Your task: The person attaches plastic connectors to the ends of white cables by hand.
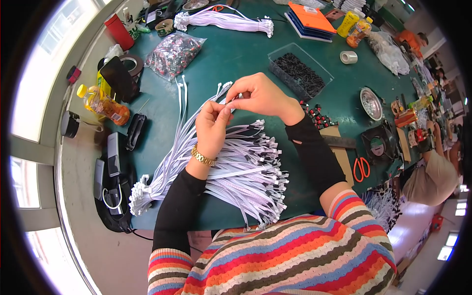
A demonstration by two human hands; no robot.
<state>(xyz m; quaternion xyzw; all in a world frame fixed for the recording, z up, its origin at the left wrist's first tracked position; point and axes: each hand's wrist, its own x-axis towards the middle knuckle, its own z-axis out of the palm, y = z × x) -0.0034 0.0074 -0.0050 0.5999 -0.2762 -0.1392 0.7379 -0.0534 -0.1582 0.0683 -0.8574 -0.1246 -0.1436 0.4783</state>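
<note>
My left hand [211, 129], with a gold watch on its wrist, is closed in a pinch above a bundle of flat white cables [241, 177]. My right hand [264, 97] comes in from the right, also pinching, its fingertips meeting those of the left. Something small and dark shows at the fingertips, too hidden to make out. The cables fan out on the green table [231, 54]; many have small white and black connectors at their right ends. Their other ends gather in a white cluster [140, 195] at the lower left. Several cable ends rise behind my hands.
A clear box [300, 71] of small black parts stands beyond my right hand. Small red-and-black parts [318, 117], orange-handled scissors [361, 169] and a metal bowl [370, 103] lie right. Left are a parts bag [175, 53] and a bottle [103, 105]. Another cable bundle [223, 22] lies far back.
</note>
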